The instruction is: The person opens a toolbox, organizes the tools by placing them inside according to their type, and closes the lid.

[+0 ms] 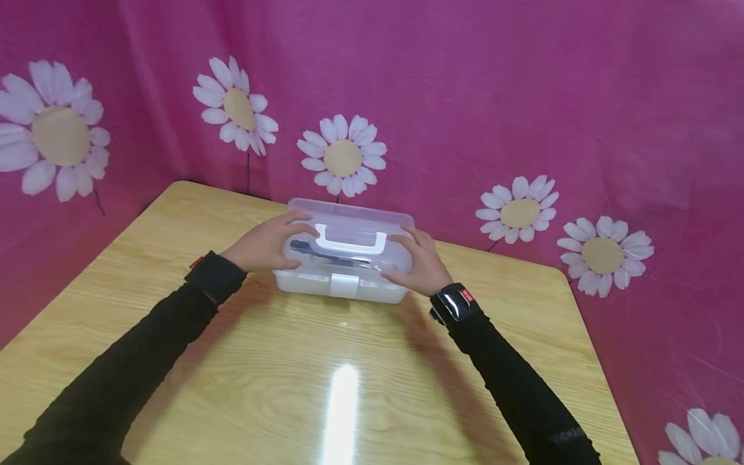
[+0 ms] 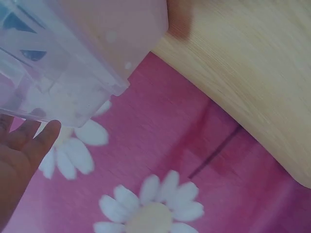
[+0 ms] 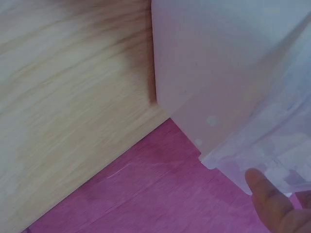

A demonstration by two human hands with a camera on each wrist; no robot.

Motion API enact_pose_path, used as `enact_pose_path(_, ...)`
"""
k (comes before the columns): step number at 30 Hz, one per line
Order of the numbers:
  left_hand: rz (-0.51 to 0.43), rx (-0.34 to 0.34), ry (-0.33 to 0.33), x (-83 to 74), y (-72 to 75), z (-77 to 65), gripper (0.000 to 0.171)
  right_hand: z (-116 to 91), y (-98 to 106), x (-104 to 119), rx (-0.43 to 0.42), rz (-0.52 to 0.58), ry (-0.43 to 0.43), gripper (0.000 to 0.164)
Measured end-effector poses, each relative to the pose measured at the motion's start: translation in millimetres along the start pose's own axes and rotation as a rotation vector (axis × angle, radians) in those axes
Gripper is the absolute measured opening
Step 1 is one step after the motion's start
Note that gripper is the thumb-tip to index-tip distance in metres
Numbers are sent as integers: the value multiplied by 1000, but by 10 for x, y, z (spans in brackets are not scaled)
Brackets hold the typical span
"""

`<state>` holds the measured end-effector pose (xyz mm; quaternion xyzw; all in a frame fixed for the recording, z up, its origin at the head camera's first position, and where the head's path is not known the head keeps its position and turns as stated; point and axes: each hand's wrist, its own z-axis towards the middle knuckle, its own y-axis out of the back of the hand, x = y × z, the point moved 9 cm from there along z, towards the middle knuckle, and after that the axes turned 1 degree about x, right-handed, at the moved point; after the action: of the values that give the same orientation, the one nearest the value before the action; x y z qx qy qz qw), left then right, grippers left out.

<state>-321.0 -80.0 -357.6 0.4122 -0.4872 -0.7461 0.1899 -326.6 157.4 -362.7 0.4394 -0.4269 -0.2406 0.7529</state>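
Note:
A clear plastic storage box (image 1: 349,210) with a translucent white base stands near the table's far edge, its lid down. On the lid is a white carrying handle (image 1: 351,247), and a white latch (image 1: 345,285) sits at the front. Dark items (image 1: 325,255) show dimly through the plastic; their kind is unclear. My left hand (image 1: 270,242) grips the lid's left end, thumb toward the front and fingers over the top. At the right end my right hand (image 1: 424,265) holds the lid likewise. Each wrist view shows fingertips against the lid's edge.
The box stands on a light wood-grain table (image 1: 279,374) with a bright light reflection at its front middle. Behind and beside the table hangs a pink cloth (image 1: 442,97) printed with large white daisies. A black band circles each wrist.

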Motion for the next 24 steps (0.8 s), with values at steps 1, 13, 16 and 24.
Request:
enact_pose_path(1,-6,3,16,49,14,-8,53,46,-24,17,8,-3,-9,64)
enact_pose_path(13,-62,0,104,349,116,204,49,481,-119,-93,55,-20,-76,63)
enact_pose_path(16,-69,15,89,317,82,327,48,487,-76,-211,59,-24,-103,63)
enact_pose_path(24,-72,19,55,224,0,618,46,460,61,-455,62,-15,-117,63)
